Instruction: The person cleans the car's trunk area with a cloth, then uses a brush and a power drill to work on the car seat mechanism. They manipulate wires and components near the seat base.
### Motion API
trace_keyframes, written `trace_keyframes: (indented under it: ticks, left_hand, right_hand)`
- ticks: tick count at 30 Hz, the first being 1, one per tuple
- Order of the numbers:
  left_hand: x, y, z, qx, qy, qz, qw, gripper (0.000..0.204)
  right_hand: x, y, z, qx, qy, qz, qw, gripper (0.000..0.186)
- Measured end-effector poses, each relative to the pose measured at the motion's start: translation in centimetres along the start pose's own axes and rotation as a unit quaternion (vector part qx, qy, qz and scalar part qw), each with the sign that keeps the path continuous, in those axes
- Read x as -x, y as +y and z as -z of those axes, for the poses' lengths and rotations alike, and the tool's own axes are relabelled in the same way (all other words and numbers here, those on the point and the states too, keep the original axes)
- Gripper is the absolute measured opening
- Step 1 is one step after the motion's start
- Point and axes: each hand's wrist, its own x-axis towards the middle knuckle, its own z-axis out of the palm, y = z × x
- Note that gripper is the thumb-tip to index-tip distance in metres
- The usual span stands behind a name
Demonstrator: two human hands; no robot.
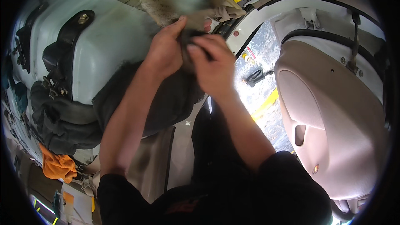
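My left hand (167, 46) is closed around a grey-brown flat piece (193, 23), thumb on the near side and a fingertip showing beyond its far edge. Against the same piece, my right hand (215, 60) has its fingers curled and blurred. Something dark shows between the two hands, too smeared to name. Just beyond them lie a matted, fur-like patch (158, 7) and a crumpled beige cloth (230, 11). A dark grey fabric (141, 100) spreads beneath my forearms, over the pale metal floor of a vehicle (112, 33).
The open car door, with a beige trim panel (329, 100), stands at the right. Beside it the ground shows a yellow stripe (266, 104). An orange cloth (58, 164) lies at the lower left. A black bracket with a bolt (83, 18) rises from the metal floor.
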Motion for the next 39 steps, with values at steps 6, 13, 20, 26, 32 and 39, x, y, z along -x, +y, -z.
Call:
trace_keyframes:
  ticks: [6,13,20,26,32,39]
  left_hand:
    - [-0.3,-0.8,0.1,0.011,0.093,-0.049,0.994,0.03]
    - [-0.8,-0.8,1.0,-0.012,0.095,-0.05,0.994,0.029]
    - [-0.3,-0.1,-0.2,-0.054,0.085,-0.026,0.995,0.041]
    - [-0.2,-0.4,0.7,-0.086,0.076,-0.028,0.993,0.042]
    - [0.2,0.3,-1.2,-0.048,0.055,-0.006,0.997,0.049]
    - [0.9,1.2,-1.6,0.015,-0.038,0.042,0.998,0.052]
  right_hand:
    - [-2.3,1.5,-2.2,0.061,0.08,0.025,0.995,0.014]
    - [-0.6,0.8,-2.0,0.057,0.025,0.046,0.997,0.012]
    - [-0.6,1.5,-1.9,0.078,0.021,0.083,0.993,0.013]
    - [-3.3,1.2,-2.0,0.087,0.079,0.035,0.992,0.007]
    - [1.1,-0.5,-0.8,0.026,-0.053,-0.021,0.998,0.014]
    - [2.8,0.2,3.9,-0.308,0.005,-0.275,0.911,0.021]
